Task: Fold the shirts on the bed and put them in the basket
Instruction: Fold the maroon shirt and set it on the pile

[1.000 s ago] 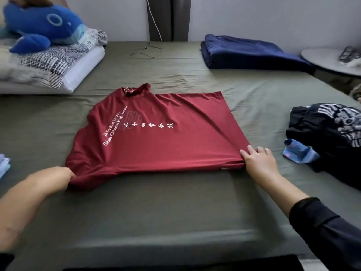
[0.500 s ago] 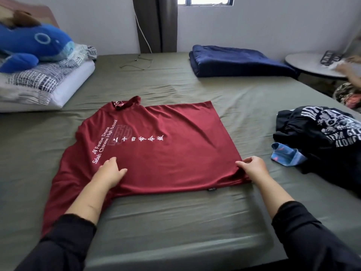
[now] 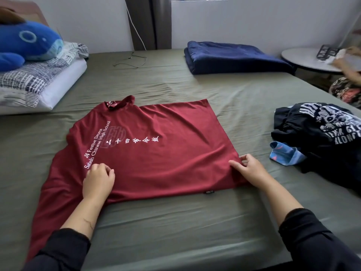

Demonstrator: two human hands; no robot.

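A dark red long-sleeved shirt (image 3: 166, 151) with white lettering lies flat on the green bed sheet (image 3: 175, 222), collar at the far left, one sleeve trailing toward me at the left. My left hand (image 3: 98, 180) rests on the shirt near its lettering with fingers curled, pinching the fabric. At the shirt's near right corner, my right hand (image 3: 249, 169) pinches the hem. A pile of black printed shirts (image 3: 320, 133) and a small blue cloth (image 3: 283, 155) lie at the right. No basket is in view.
A folded navy blanket (image 3: 234, 57) lies at the far side of the bed. Pillows with a blue plush whale (image 3: 27, 44) sit at the far left. A round side table (image 3: 312, 59) and another person's arm are at the far right.
My left hand let go of the sleeve end and moved onto the shirt's body near the lettering. The right hand stays at the hem corner. The camera tilted up a little.
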